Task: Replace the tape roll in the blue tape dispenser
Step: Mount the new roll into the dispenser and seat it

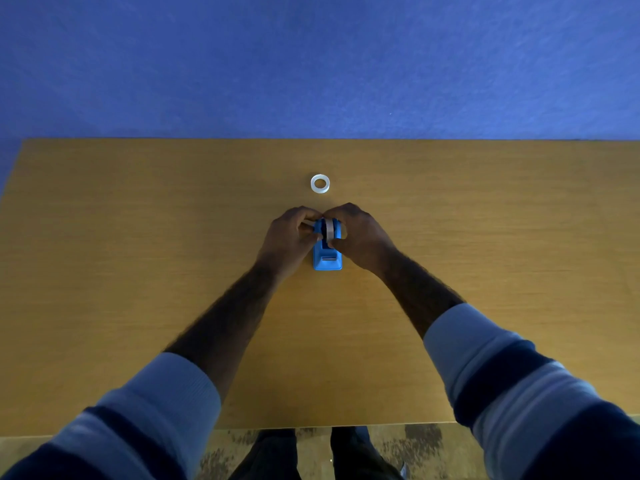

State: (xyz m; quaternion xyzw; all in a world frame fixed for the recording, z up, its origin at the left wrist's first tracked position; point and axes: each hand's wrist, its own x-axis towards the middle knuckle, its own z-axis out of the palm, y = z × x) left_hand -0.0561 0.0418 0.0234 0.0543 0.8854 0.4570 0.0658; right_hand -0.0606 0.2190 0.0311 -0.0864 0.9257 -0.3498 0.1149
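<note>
Both hands' fingers (313, 227) apparently pinch the round roll (329, 229) in the blue plastic dispenser (327, 259).

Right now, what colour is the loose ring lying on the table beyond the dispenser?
The loose ring is whitish and translucent-looking, seen in the head view against the tan wooden table.

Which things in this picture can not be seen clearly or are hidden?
Head view:
- Far end of the blue tape dispenser: covered by the left hand and right hand.
- Roll in the dispenser: mostly hidden by fingers; seated or lifted, cannot tell.
- Each grip: fingertips out of sight.
- White ring beyond: too small to tell if tape remains.
</note>
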